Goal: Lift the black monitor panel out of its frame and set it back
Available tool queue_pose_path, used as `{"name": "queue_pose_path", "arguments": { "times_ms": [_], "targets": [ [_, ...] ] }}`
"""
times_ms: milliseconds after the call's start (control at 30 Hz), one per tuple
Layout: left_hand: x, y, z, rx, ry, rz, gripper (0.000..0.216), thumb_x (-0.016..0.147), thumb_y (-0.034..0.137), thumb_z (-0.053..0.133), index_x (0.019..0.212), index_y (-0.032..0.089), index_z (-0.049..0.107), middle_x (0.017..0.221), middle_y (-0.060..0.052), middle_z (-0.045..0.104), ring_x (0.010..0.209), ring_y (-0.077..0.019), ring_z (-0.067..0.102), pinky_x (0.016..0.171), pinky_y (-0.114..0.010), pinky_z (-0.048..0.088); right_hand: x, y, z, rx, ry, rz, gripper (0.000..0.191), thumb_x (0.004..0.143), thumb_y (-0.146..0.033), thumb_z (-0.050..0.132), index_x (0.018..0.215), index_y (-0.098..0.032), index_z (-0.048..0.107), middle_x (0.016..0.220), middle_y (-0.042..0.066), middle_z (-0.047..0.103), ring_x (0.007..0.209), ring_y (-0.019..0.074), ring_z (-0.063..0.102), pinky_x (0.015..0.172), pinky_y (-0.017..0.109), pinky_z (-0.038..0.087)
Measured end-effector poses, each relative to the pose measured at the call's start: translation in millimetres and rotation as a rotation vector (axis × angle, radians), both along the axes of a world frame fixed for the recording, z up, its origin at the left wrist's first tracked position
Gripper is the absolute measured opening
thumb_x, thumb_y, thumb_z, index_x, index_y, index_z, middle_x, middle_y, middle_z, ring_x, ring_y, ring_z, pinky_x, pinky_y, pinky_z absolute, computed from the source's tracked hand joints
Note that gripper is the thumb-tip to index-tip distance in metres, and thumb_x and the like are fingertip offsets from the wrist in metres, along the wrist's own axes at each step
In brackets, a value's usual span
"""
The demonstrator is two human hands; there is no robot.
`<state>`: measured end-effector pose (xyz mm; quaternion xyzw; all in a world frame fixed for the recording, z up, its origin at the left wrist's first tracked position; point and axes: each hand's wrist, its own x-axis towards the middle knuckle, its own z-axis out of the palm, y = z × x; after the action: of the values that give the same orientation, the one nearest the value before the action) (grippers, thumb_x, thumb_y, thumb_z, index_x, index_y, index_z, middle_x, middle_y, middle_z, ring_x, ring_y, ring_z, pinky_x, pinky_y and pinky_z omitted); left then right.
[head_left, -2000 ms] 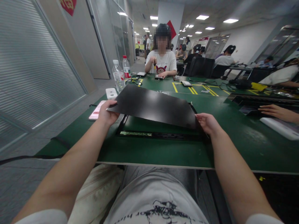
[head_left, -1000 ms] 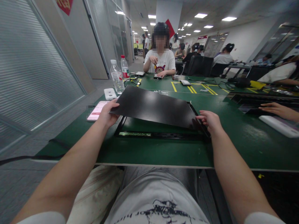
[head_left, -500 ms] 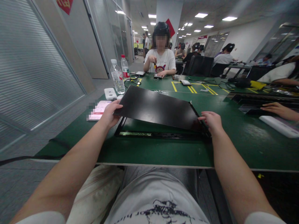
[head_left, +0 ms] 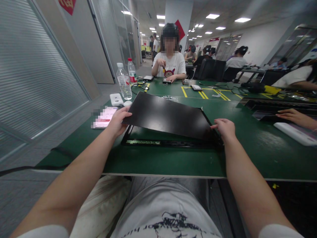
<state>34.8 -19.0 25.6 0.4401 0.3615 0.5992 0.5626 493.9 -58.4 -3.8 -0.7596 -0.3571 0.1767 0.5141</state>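
Office workroom: green surface under fingers, blinds to their left; black chair, seated people, ceiling light panels beyond.

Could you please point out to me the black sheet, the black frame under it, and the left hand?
black sheet (head_left: 167,116): head view, middle of its upper face
black frame (head_left: 180,144): head view, its near bar
left hand (head_left: 118,121): head view, middle of the hand

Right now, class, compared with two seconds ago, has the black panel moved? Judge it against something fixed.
Yes. Against the white-capped bottle, the black panel has shifted right; the gap from the bottle to its far left corner has widened.
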Motion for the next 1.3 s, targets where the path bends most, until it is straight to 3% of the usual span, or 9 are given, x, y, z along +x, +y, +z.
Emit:
{"name": "queue_pose_path", "arguments": {
  "times_ms": [400, 667, 867, 1100, 1300],
  "targets": [
    [0.3, 1.0, -3.0, -0.001, 0.053, 0.027, 0.031, 0.055, 0.018, 0.072, 0.086, 0.015, 0.074, 0.073, -0.002, 0.069, 0.067, -0.0171, 0.062, 0.062, -0.024, 0.048, 7.8, 2.2, -4.5, -0.047, -0.068, -0.004, 0.015, 0.073, -0.025, 0.065, 0.085, -0.022, 0.073, 0.063, 0.005, 0.072, 0.074, 0.0231, 0.069, 0.065, 0.03, 0.046],
    [0.4, 1.0, -1.4, 0.027, 0.119, 0.012, 0.025, 0.053, 0.023, 0.075, 0.076, 0.015, 0.074, 0.074, -0.003, 0.071, 0.067, -0.0166, 0.059, 0.061, -0.025, 0.048, 6.5, 3.3, -5.6, -0.042, -0.083, -0.022, 0.019, 0.07, -0.028, 0.064, 0.085, -0.02, 0.073, 0.061, 0.004, 0.071, 0.071, 0.0238, 0.068, 0.071, 0.032, 0.048],
    [0.4, 0.8, -2.0, 0.037, 0.113, -0.003, 0.026, 0.054, 0.023, 0.076, 0.079, 0.015, 0.076, 0.075, -0.002, 0.072, 0.066, -0.016, 0.059, 0.061, -0.025, 0.048, 5.3, 3.6, -4.4, -0.037, -0.051, -0.032, 0.019, 0.068, -0.028, 0.063, 0.082, -0.02, 0.073, 0.061, 0.005, 0.071, 0.066, 0.023, 0.066, 0.065, 0.031, 0.046],
    [0.5, 2.7, -6.1, 0.019, 0.118, -0.026, 0.031, 0.057, 0.022, 0.077, 0.086, 0.013, 0.077, 0.079, -0.004, 0.073, 0.077, -0.0197, 0.065, 0.069, -0.026, 0.052, 6.2, 3.0, -3.3, -0.07, -0.102, -0.035, 0.019, 0.069, -0.029, 0.064, 0.083, -0.021, 0.074, 0.065, 0.006, 0.073, 0.073, 0.0254, 0.07, 0.071, 0.033, 0.05],
    [0.3, 1.7, -4.1, -0.005, 0.171, -0.023, 0.033, 0.056, 0.024, 0.075, 0.088, 0.014, 0.077, 0.079, -0.004, 0.072, 0.073, -0.0199, 0.063, 0.064, -0.028, 0.051, 6.7, 2.6, -3.5, -0.106, -0.182, -0.022, 0.02, 0.069, -0.032, 0.065, 0.084, -0.022, 0.075, 0.07, 0.006, 0.076, 0.078, 0.0275, 0.072, 0.075, 0.036, 0.053]
  ]
}}
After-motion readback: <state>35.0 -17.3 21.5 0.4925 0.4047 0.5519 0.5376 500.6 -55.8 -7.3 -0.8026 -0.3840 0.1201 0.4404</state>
